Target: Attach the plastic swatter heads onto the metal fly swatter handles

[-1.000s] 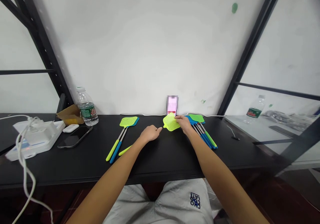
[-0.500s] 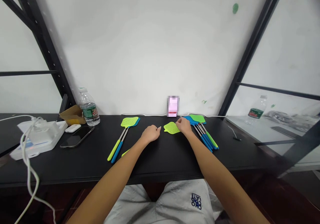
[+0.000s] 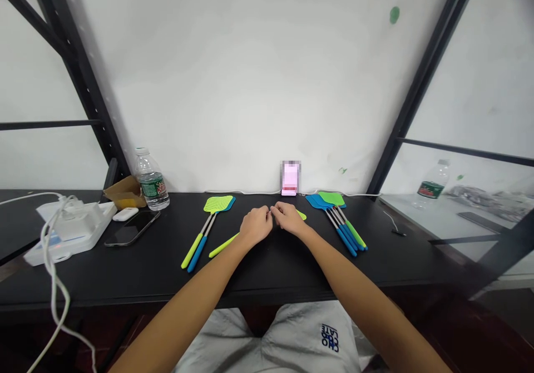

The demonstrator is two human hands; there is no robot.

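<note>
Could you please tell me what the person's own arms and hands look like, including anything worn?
The left hand and right hand are bare, without gloves; the left forearm and right forearm show no sleeve, watch or bracelet. Light grey shorts with dark blue lettering are the only clothing in view.

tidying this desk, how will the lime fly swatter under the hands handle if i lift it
The lime fly swatter will probably feel light: its head is thin perforated plastic mesh, likely floppy. The slim handle looks stiffer, but its length may let the head wobble. Pushed, the flat head should probably stop it rolling.
</note>
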